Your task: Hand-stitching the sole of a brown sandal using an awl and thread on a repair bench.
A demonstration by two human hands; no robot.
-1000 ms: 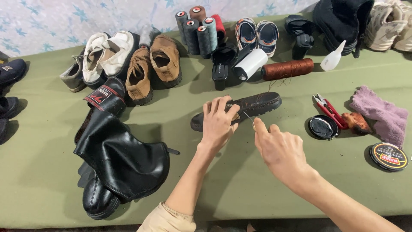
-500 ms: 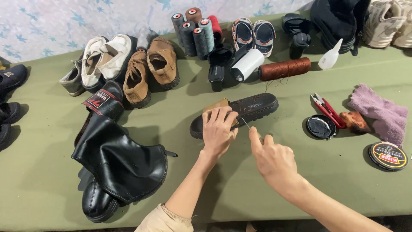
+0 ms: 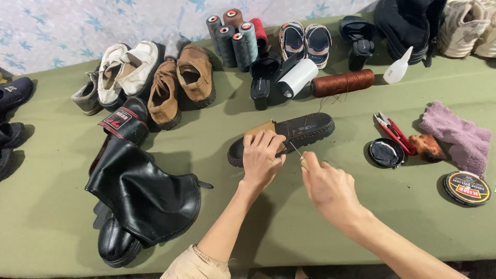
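On the sandal (image 3: 305, 129), left hand (image 3: 262, 157) presses; right hand (image 3: 325, 183) pinches needle (image 3: 295, 150).

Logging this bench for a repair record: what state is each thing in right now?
Sandal: lying flat, pressed down by the left hand.
Needle: pinched in the right hand, by the sandal's edge.
Polish tin: open.
Polish lid: off, lying apart.
Black boots: lying on their sides.
Snips: lying flat, whether shut I cannot tell.
Brown thread spool: on its side.
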